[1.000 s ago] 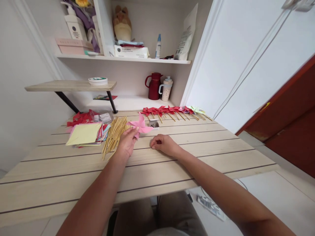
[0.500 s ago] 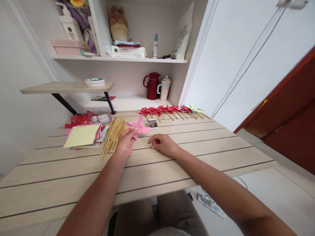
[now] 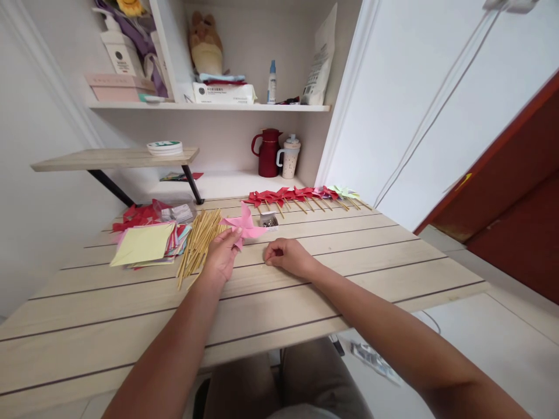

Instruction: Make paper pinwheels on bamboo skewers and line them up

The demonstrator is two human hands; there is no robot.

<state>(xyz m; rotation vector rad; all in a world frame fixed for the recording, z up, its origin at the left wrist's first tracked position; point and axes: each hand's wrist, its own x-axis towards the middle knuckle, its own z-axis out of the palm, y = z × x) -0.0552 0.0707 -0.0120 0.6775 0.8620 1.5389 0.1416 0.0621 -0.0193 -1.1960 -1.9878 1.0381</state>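
My left hand (image 3: 221,257) holds a pink paper pinwheel (image 3: 243,224) by its lower edge, just above the wooden table (image 3: 305,291). A loose bundle of thin wooden sticks (image 3: 198,240) lies right beside that hand, to its left. My right hand (image 3: 287,256) rests on the table with its fingers curled in; whether something small is pinched in them cannot be seen. A small clear packet of metal pins (image 3: 268,219) sits just beyond the pinwheel.
A stack of coloured paper squares (image 3: 144,243) topped by a yellow sheet lies at the left. A row of finished red pinwheels (image 3: 297,196) lines the table's far edge. Behind stand a red jug (image 3: 267,152), a cup (image 3: 289,157) and shelves with bottles and boxes.
Both hands stay almost where they were. The view has shifted slightly, so everything sits a little further left and higher in the frame.
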